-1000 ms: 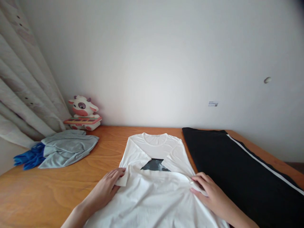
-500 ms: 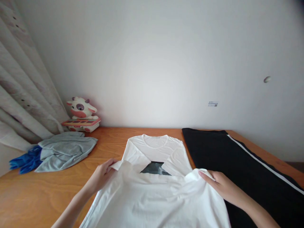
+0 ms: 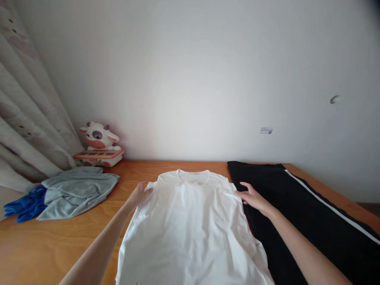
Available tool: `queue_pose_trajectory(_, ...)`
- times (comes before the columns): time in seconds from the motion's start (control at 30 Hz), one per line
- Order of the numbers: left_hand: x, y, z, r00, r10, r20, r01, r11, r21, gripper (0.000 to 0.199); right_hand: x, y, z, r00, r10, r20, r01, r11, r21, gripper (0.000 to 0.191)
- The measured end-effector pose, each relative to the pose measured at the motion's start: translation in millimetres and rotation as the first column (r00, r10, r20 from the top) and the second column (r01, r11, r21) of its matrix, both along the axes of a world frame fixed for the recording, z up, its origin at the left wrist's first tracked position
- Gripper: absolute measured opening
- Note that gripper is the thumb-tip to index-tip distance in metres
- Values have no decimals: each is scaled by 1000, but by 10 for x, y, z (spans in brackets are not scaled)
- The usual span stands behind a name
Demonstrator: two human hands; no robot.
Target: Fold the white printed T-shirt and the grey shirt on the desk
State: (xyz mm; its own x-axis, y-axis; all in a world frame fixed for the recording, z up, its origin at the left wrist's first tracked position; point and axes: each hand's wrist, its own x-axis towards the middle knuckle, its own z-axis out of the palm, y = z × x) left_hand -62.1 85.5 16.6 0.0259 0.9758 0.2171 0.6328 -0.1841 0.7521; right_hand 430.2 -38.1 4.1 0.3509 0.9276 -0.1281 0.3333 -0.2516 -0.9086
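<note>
**Left hand (image 3: 141, 194), white shirt (image 3: 190, 233), right hand (image 3: 251, 196): in line over a wooden surface (image 3: 50, 253)**

Far left: pale curtain (image 3: 29, 103), printed with small faces, hanging in slanting folds down to the surface's left edge.

By that edge, blue cloth (image 3: 28, 202), crumpled. Its right side meets grey cloth (image 3: 78, 192), loosely heaped, a rounded flap pointing right.

Behind the grey cloth, near the far left corner: cow toy (image 3: 99, 144), white and pink, upright, a small keyboard across its front.

Left hand at the shirt's left side, towards the far edge. Thumb and fingers touch the fabric there; cannot tell whether they pinch it. Forearm slants in from the near edge.

White shirt lies mid-surface, round neckline nearest the far edge, lower part running out of view at the near side. A layer of cloth covers its front up to about the neckline. Soft wrinkles run lengthwise, deeper on the right.

Right hand at the shirt's right side, level with the left. Index finger and thumb spread apart, tips beside or on the shirt's margin; dark fabric below.

White wall (image 3: 190, 79) behind the far edge; printed label (image 3: 266, 130) low on it.

Black garment (image 3: 297, 213) flat from the far edge towards the near right, white stripe (image 3: 329, 206) along its right side. Bare wood between it and the right edge.
</note>
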Motion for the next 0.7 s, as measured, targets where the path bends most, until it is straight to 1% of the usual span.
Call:
queue_pose_trajectory(0.1,-17,69,-66,999,-36,-21,35,999,-28,37,22,49,-112,993,89,81,-90,996,17,58)
queue_pose_trajectory(0.13,-19,96,-66,998,-51,-27,50,998,-38,35,27,83,-122,989,108,100,-110,994,19,53)
queue_pose_trajectory(0.2,-17,144,-54,997,-69,-37,68,997,-48,36,30,161,-120,987,108,122,-113,993,40,46)
queue_pose_trajectory(0.27,-19,171,-49,997,-66,-35,65,998,-19,43,32,220,-114,985,83,153,-96,992,83,44)
queue_pose_trajectory(0.33,-35,175,-74,999,-41,-30,44,994,95,52,42,229,-133,977,18,214,-55,984,168,47)
queue_pose_trajectory(0.4,-66,166,-132,996,-25,-85,41,981,190,57,62,195,-182,949,-67,308,-22,961,275,50)
queue_pose_trajectory(0.43,-82,162,-168,991,-25,-133,52,978,203,58,72,173,-212,928,-100,358,-19,949,314,51)
queue_pose_trajectory(0.47,-97,161,-204,982,-34,-184,69,979,189,58,82,156,-241,908,-117,403,-24,944,329,51)
queue_pose_trajectory(0.5,-107,167,-238,973,-50,-227,87,984,155,57,90,150,-264,892,-105,439,-40,950,308,50)
queue_pose_trajectory(0.53,-112,180,-265,965,-66,-254,99,988,121,54,96,159,-278,885,-70,460,-58,964,259,48)
queue_pose_trajectory(0.6,-102,235,-293,961,-84,-265,107,992,74,48,101,224,-280,879,12,476,-98,983,157,42)
queue_pose_trajectory(0.63,-90,275,-292,960,-88,-267,105,993,51,46,101,276,-269,879,45,474,-116,986,122,39)
queue_pose_trajectory(0.7,-57,362,-266,960,-84,-268,90,996,10,41,94,386,-229,880,77,468,-141,985,103,31)
